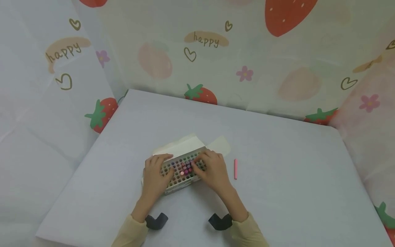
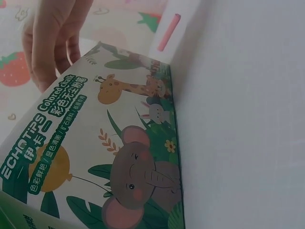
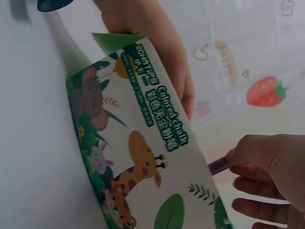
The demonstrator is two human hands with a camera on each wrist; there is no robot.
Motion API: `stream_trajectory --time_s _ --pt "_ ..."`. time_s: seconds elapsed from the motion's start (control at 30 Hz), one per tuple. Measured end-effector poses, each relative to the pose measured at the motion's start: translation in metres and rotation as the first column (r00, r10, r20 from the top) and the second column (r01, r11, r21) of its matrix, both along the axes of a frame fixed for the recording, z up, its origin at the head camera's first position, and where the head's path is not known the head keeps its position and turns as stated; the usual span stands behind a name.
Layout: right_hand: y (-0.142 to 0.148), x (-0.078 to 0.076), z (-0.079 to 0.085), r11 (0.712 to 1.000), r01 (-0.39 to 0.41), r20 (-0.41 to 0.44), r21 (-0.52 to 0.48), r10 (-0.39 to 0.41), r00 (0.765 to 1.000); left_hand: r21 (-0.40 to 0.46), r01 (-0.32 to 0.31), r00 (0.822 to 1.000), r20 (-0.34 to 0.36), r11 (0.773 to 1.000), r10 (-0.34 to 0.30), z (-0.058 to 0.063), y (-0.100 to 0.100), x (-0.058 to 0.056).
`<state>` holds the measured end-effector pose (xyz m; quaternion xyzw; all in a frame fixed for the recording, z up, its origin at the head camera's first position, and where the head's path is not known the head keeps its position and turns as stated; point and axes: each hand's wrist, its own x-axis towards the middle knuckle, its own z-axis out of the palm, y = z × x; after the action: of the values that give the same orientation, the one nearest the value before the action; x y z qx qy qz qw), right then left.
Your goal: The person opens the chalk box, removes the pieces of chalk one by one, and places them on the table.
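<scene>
A colored chalk box (image 1: 179,187) stands on the table, its top showing a tray of round holes. Several pink and purple chalks (image 1: 186,168) stand grouped in the middle of that tray. My left hand (image 1: 155,175) grips the box's left end, fingers at the back edge and thumb over the tray. Over the right half, my right hand (image 1: 213,168) pinches a purple chalk (image 3: 219,165) between thumb and forefinger. That chalk's lower end is hidden behind the box's printed front (image 3: 143,138) in the right wrist view.
A pink chalk (image 1: 236,168) lies on the white table (image 1: 293,178), right of the box. The white lid flap (image 1: 180,145) stands folded back behind the tray, and a paler end flap (image 1: 223,145) sticks out to the right. Printed curtains (image 1: 210,68) enclose the table.
</scene>
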<state>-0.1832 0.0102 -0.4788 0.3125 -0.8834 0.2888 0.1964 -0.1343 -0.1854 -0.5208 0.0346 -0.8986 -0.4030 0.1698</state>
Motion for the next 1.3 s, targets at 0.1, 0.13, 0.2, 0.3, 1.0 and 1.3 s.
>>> stream_trajectory --time_s 0.1,0.13,0.2,0.3,1.0,1.3 --pt "0.002 -0.001 0.004 0.999 -0.005 -0.003 -0.039 0.004 1.0 -0.001 0.0 1.0 -0.009 1.0 0.0 0.0 0.0 -0.001" --pt "0.002 -0.001 0.006 0.999 -0.005 0.0 -0.05 0.005 1.0 -0.002 0.001 1.0 -0.011 1.0 -0.001 0.0 0.0 -0.001" --pt "0.004 -0.002 0.008 0.998 -0.001 0.009 -0.066 0.002 1.0 -0.002 0.0 1.0 -0.011 1.0 0.0 0.0 0.0 -0.001" --pt "0.007 -0.001 0.014 0.996 0.004 0.035 -0.089 -0.001 0.999 0.002 0.001 1.0 -0.005 1.0 -0.001 0.0 0.0 -0.001" --pt "0.067 -0.001 0.04 0.956 0.163 0.137 -0.243 -0.132 0.982 0.013 0.003 1.0 0.004 1.0 -0.003 -0.003 0.0 -0.002" --pt "0.095 -0.002 0.042 0.943 0.248 0.165 -0.222 -0.214 0.963 0.017 0.005 1.0 -0.005 1.0 -0.005 -0.003 -0.001 -0.003"
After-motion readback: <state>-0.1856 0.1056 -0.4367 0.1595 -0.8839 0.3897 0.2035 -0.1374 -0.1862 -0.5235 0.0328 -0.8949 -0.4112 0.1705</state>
